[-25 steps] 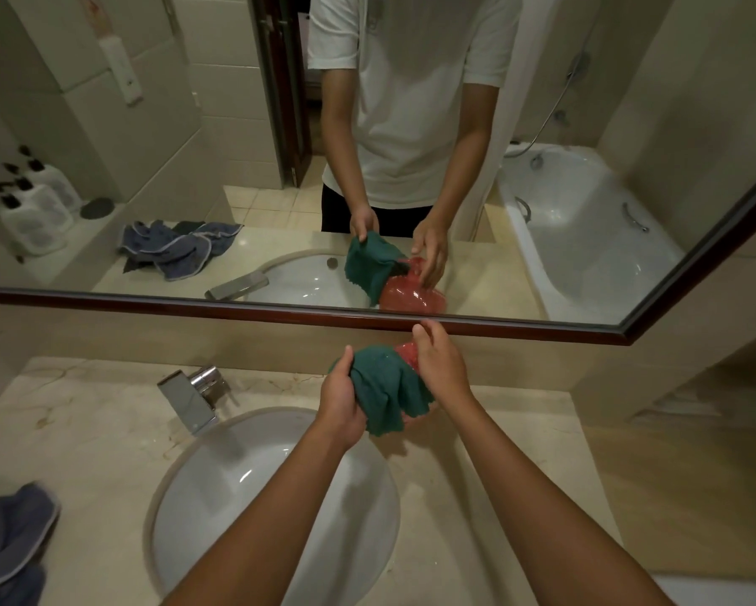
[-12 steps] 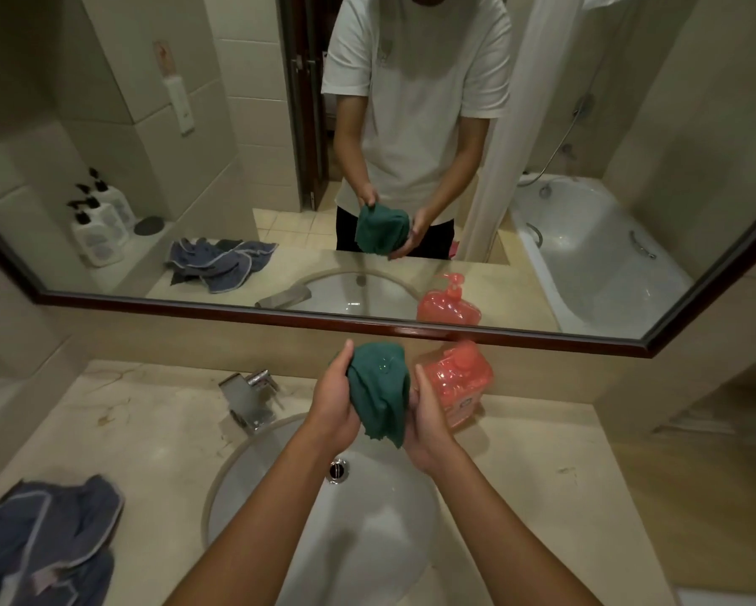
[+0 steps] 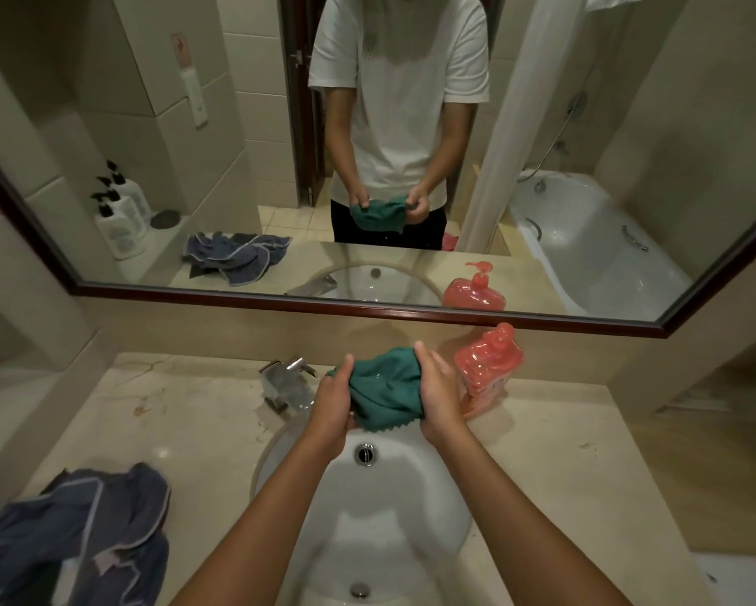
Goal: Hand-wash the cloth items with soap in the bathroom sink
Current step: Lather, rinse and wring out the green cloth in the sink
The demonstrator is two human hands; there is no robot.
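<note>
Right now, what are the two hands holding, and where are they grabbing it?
Both hands hold the green cloth above the sink. The left hand grips its left end, the right hand its right end.

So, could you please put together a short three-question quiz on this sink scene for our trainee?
1. True or false: both hands grip the green cloth above the sink.
2. Where does the red soap bottle stand?
A. Inside the basin
B. On the counter, beside the right hand
C. Beside the blue-grey cloths
3. Fill in: the faucet stands just beyond the ___ hand.

Key: 1 true; 2 B; 3 left.
</note>
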